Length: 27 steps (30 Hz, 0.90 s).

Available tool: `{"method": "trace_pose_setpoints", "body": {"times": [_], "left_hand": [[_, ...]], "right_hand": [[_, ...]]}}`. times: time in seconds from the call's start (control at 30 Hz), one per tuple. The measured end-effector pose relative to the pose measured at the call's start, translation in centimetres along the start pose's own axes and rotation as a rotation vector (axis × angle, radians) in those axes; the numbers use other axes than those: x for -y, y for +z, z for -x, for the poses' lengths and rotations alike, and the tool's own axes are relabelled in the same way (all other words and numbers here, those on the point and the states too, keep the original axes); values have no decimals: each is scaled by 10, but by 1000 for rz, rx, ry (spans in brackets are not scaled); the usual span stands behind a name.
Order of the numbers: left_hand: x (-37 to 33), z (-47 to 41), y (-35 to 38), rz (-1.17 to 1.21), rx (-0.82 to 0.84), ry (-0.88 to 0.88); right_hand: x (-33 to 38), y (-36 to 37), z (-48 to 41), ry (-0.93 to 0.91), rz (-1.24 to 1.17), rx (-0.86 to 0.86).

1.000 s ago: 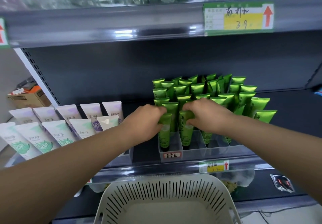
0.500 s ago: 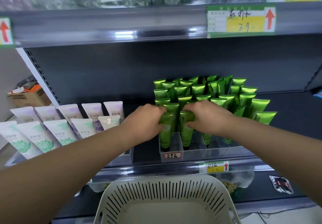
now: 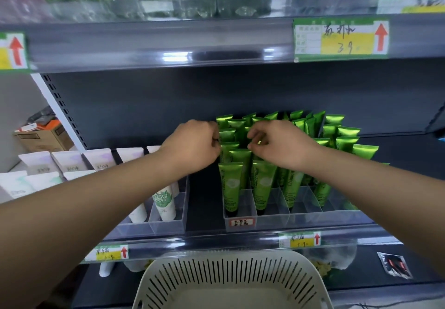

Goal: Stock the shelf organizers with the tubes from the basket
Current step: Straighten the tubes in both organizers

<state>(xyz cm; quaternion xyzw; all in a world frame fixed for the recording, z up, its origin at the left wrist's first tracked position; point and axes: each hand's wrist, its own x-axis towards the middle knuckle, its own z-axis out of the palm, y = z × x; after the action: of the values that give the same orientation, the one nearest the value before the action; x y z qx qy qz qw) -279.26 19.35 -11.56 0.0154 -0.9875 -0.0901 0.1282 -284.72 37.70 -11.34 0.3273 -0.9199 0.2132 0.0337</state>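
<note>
Several green tubes (image 3: pixel 232 183) stand upright in a clear divided organizer (image 3: pixel 298 213) on the middle shelf. My left hand (image 3: pixel 192 146) is at the left edge of the rows behind the front one, its curled fingertips on the top of a green tube (image 3: pixel 227 135). My right hand (image 3: pixel 281 145) hovers over the same rows, thumb and finger pinching the top corner of another green tube (image 3: pixel 238 158). The cream slotted basket (image 3: pixel 231 277) sits below at the bottom centre; no tubes show in its visible part.
White tubes (image 3: pixel 165 202) fill a second clear organizer (image 3: pixel 149 228) to the left. A dark gap of shelf (image 3: pixel 204 200) separates the two organizers. Price tags (image 3: pixel 299 239) line the shelf edge. A cardboard box (image 3: pixel 45 137) stands far left, bottles on the shelf above.
Both hands let go of the two front tubes and moved up and back to the rows behind. The front tubes now stand uncovered in their compartments.
</note>
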Motion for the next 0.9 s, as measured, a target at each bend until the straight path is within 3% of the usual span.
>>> {"method": "trace_pose_setpoints", "body": {"times": [0.3, 0.6, 0.9], "left_hand": [[7, -38, 10, -8, 202, 42], [4, -44, 20, 35, 192, 61], [8, -45, 24, 46, 143, 47]], "right_hand": [[9, 11, -25, 53, 45, 135], [7, 18, -29, 60, 73, 163], [2, 21, -31, 97, -64, 120]]}}
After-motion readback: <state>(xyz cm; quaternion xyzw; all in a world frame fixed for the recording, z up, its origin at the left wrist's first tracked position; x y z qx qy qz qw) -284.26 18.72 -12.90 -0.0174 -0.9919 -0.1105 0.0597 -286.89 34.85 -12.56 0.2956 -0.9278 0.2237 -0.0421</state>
